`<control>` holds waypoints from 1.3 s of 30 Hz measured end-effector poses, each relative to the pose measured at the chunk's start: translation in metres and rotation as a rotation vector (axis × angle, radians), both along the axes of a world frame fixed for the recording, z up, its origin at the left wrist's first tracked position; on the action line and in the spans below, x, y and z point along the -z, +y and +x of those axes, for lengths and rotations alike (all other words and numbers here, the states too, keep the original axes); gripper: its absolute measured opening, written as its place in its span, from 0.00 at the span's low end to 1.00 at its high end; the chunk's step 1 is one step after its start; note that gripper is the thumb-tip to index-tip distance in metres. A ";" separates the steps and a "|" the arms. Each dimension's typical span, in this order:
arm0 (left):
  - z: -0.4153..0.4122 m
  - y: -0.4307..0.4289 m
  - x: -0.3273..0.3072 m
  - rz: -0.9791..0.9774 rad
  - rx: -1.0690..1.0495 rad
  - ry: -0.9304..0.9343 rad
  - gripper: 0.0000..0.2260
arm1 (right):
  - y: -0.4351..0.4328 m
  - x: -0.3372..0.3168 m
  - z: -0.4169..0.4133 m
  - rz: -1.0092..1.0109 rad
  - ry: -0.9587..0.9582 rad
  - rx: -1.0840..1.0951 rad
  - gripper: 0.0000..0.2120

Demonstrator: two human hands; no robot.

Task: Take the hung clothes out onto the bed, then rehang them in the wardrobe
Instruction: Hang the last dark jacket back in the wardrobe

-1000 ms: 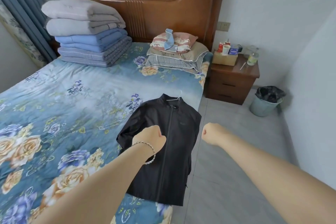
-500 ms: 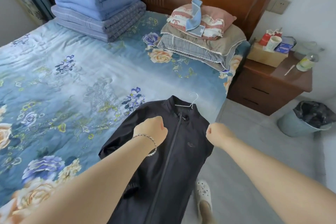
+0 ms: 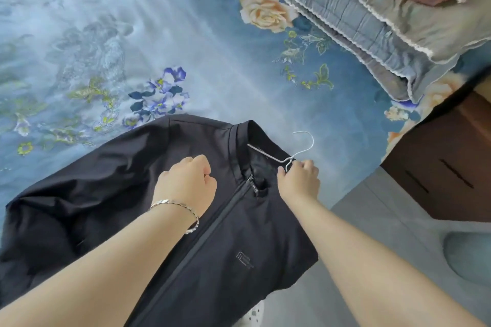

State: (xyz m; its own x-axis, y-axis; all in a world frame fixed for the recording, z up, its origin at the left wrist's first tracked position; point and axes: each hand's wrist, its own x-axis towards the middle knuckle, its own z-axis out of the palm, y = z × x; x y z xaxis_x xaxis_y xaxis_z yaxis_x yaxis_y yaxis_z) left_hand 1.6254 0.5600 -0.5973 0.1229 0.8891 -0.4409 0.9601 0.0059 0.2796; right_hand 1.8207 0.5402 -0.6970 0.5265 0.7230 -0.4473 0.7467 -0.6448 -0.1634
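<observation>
Right now the black jacket [image 3: 132, 207] lies front up on the flowered bed [image 3: 186, 21], close to its near edge, with its lower right part hanging past the mattress over the grey floor [image 3: 358, 233]. Its zip is closed up to the collar and a small logo shows on the chest. A thin wire hanger [image 3: 288, 160] sits inside the collar, one arm showing in the neck opening and the hook lying flat on the sheet just beyond it. The right hand [image 3: 299, 180] pinches the hanger at the base of the hook, fingers curled round the wire. The left hand [image 3: 186, 180] is over the jacket just left of the zip, curled into a fist with nothing seen inside it; whether it touches the cloth I cannot tell. A silver bracelet [image 3: 175, 203] circles that wrist. Stacked pillows [image 3: 372, 21] lie at the upper right of the bed, well apart from the jacket, and a dark wooden nightstand [image 3: 438, 167] stands beside the bed on the right
</observation>
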 end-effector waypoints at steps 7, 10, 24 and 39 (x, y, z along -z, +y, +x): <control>0.011 0.006 0.032 -0.046 -0.152 -0.073 0.11 | 0.034 0.037 0.007 -0.006 0.216 0.136 0.14; 0.002 0.004 0.029 -0.065 -0.196 -0.068 0.11 | 0.057 0.021 -0.003 0.126 0.363 0.027 0.15; -0.152 -0.070 -0.136 0.030 -0.395 -0.048 0.05 | -0.025 -0.209 -0.159 0.359 0.543 -0.433 0.12; -0.524 -0.302 -0.393 0.364 -0.757 -0.018 0.06 | -0.169 -0.557 -0.547 0.621 0.592 -0.990 0.20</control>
